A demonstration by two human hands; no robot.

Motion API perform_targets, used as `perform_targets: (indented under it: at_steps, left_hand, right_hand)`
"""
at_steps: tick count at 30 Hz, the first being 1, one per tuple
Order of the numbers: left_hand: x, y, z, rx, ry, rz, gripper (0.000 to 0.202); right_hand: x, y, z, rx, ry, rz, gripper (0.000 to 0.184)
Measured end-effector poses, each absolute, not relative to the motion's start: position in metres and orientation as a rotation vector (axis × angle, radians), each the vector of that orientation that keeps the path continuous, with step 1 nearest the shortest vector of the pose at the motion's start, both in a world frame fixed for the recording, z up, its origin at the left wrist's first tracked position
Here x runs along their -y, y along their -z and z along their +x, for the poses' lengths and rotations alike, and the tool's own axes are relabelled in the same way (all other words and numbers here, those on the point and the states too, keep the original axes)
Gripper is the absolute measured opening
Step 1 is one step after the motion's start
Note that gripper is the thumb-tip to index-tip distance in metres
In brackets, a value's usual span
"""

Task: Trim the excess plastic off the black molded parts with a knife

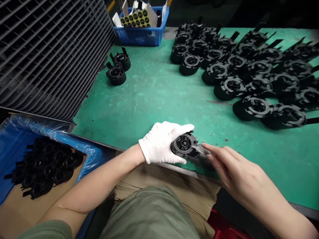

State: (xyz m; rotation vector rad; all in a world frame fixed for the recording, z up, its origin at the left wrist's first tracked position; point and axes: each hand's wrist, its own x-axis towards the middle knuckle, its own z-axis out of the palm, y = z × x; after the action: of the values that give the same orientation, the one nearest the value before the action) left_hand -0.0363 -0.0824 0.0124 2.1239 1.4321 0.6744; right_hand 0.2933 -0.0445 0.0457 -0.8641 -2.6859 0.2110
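My left hand (161, 141), in a white glove, grips a round black plastic housing (184, 142) near the table's front edge. Its ringed face is turned up towards me. My right hand (234, 166) is bare, with thumb and fingers pinched together just right of the housing. From this pinch a thin, shiny, clear-looking piece (199, 150) reaches to the housing's rim; whether it is a film or a slim tool I cannot tell. Two similar black housings (116, 74) stand apart at the table's left. Many more black housings (231, 87) fill its right side in rows.
The green tabletop (149, 96) lies under the work. A stack of dark gridded trays (50, 56) rises at the left. Behind stands a blue bin (139, 36) with a yellow sticker sheet (136, 19). At lower left, a plastic-lined blue crate (97, 156) holds black parts (50, 162) on cardboard.
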Motion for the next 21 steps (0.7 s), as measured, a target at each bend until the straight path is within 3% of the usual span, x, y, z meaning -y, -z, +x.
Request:
perform_targets:
  at_steps: [5,10,14,21]
  left_hand:
    - [0.082,-0.018,-0.037,-1.449,-0.657,2.152,0.108]
    - [0.082,-0.017,-0.035,-1.459,-0.657,2.176,0.099]
    - [0.082,-0.013,-0.036,-1.441,-0.683,2.194,0.099]
    - [0.081,-0.009,-0.037,-1.427,-0.688,2.227,0.096]
  right_hand:
    - [0.041,-0.051,0.293,2.782,-0.035,-0.772,0.034]
    - [0.045,-0.058,0.296,2.85,0.014,-0.723,0.071]
    - [0.048,-0.066,0.289,2.871,0.03,-0.707,0.083]
    - [0.048,-0.074,0.283,2.949,0.149,-0.669,0.076]
